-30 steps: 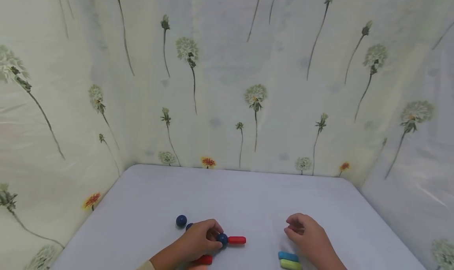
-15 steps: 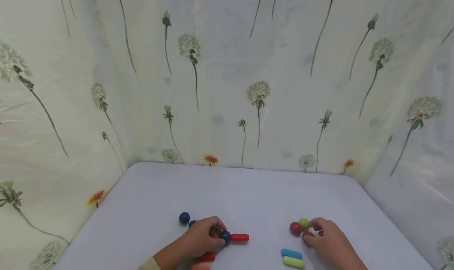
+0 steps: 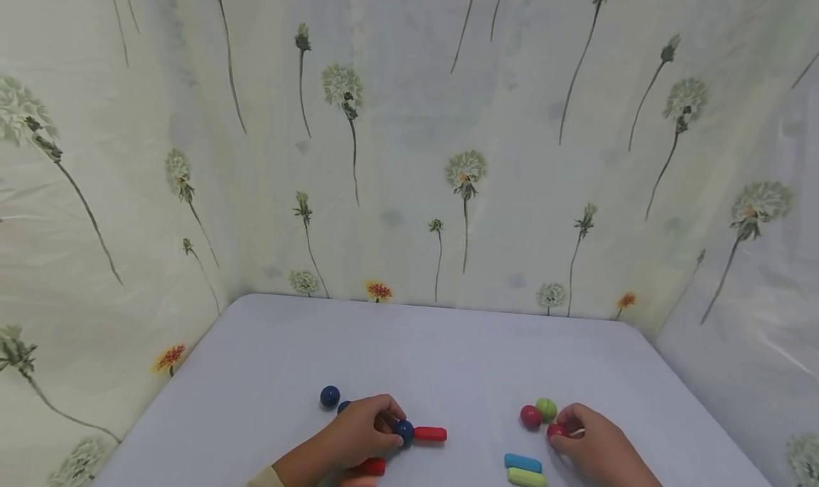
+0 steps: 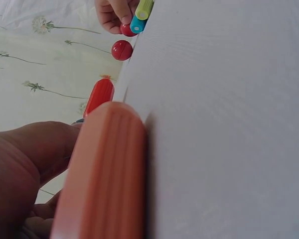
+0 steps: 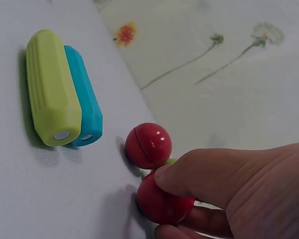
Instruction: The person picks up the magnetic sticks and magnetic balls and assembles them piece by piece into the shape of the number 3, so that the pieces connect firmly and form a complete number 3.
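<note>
My left hand [image 3: 358,434] pinches a dark blue ball [image 3: 404,432] between thumb and fingers. A red magnetic rod [image 3: 430,434] sticks out from that ball toward the right. Beneath the left wrist lie another red rod [image 3: 371,466] and an orange rod [image 4: 102,174], both partly hidden in the head view. Over on the right, my right hand [image 3: 601,446] pinches a red ball [image 5: 162,201] low at the table. Close beside it are a second red ball [image 3: 530,416] and a lime green ball [image 3: 547,409], which touch each other.
A blue rod [image 3: 523,463] and a yellow-green rod [image 3: 527,477] lie side by side in front of the right-hand balls. Two more dark blue balls, one in full view [image 3: 329,396], sit behind the left hand. Flower-patterned cloth [image 3: 397,153] walls the white table [image 3: 448,352].
My right hand has moved right and toward me, uncovering the red and green balls, and its fingers now pinch one red ball. The left hand keeps its hold on the blue ball.
</note>
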Motion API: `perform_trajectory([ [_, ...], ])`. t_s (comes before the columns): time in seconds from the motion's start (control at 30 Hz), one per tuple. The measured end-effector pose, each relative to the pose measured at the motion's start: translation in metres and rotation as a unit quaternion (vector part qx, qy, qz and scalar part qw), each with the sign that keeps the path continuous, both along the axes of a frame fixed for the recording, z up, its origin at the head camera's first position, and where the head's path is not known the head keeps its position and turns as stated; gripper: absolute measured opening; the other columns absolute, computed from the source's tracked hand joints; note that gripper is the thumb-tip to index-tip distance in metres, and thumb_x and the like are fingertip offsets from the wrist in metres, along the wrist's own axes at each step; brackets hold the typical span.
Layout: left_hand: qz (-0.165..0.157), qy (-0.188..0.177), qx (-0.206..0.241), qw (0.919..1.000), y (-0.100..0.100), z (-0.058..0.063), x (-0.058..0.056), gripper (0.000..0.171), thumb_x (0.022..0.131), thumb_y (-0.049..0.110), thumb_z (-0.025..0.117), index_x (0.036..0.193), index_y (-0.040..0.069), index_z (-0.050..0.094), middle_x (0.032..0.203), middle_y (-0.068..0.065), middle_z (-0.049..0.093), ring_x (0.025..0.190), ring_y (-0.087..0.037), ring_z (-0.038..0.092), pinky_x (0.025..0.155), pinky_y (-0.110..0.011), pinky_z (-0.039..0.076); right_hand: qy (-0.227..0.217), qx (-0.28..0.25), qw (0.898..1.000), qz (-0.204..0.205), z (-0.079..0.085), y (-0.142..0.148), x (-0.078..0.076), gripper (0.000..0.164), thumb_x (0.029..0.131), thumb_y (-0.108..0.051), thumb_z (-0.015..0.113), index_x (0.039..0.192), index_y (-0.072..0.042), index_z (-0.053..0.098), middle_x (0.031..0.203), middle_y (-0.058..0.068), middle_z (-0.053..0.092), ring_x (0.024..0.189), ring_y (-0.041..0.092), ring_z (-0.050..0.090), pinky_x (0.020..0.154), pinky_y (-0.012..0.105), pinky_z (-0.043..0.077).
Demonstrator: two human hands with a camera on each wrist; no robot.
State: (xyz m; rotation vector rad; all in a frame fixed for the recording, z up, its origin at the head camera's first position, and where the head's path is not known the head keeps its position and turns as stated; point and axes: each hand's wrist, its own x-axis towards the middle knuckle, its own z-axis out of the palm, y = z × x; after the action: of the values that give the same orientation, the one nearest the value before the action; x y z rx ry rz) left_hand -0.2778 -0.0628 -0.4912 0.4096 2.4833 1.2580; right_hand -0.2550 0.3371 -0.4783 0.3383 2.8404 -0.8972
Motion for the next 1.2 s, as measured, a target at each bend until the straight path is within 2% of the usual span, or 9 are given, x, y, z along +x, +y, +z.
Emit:
perform_trajectory([
  [0.2,0.0,0.001,-0.001,1.0,0.0,0.0,0.0,0.024,0.088,0.019,0.085,0.106,0.025,0.07,0.094,0.007,0.069,0.09,-0.017,0.063,0.085,-0.042,0.06,-0.01,-0.002,1.0,-0.006,0.002,0.001,0.002,0.038,0.087,-0.031,0.085,0.107,-0.005,0.067,0.098,0.004,0.071,0.088,0.02,0.062,0.08,0.044,0.06],
  [0.37,0.002,0.002,-0.004,1.0,0.0,-0.001,0.001,0.024,0.088,0.02,0.085,0.106,0.025,0.07,0.093,0.006,0.068,0.089,-0.017,0.063,0.084,-0.041,0.059,0.007,-0.016,1.0,-0.002,0.01,-0.004,0.006,0.038,0.086,-0.033,0.085,0.107,-0.005,0.068,0.1,0.003,0.072,0.09,0.021,0.064,0.078,0.043,0.06],
  [0.57,0.002,0.0,0.004,1.0,0.0,-0.002,0.001,0.024,0.088,0.019,0.085,0.106,0.025,0.07,0.092,0.006,0.068,0.088,-0.018,0.063,0.082,-0.039,0.059,0.016,-0.047,0.999,0.004,0.015,-0.014,0.008,0.046,0.086,-0.038,0.085,0.114,-0.006,0.068,0.106,0.002,0.072,0.097,0.021,0.066,0.083,0.045,0.061],
  [0.9,0.009,0.0,-0.004,1.0,0.001,0.0,-0.001,0.024,0.088,0.018,0.085,0.105,0.026,0.07,0.093,0.007,0.069,0.09,-0.016,0.063,0.09,-0.044,0.057,0.021,-0.105,0.994,0.016,0.016,-0.027,0.009,0.054,0.085,-0.044,0.085,0.122,-0.008,0.068,0.111,0.001,0.073,0.102,0.019,0.067,0.087,0.045,0.061],
  [1.2,0.01,-0.004,-0.004,0.9999,0.001,-0.001,-0.002,0.023,0.088,0.017,0.084,0.104,0.026,0.07,0.093,0.008,0.069,0.089,-0.016,0.063,0.09,-0.043,0.057,0.018,-0.125,0.992,0.019,0.013,-0.043,0.01,0.045,0.087,-0.038,0.084,0.119,-0.011,0.069,0.108,-0.001,0.074,0.101,0.018,0.068,0.091,0.046,0.059],
])
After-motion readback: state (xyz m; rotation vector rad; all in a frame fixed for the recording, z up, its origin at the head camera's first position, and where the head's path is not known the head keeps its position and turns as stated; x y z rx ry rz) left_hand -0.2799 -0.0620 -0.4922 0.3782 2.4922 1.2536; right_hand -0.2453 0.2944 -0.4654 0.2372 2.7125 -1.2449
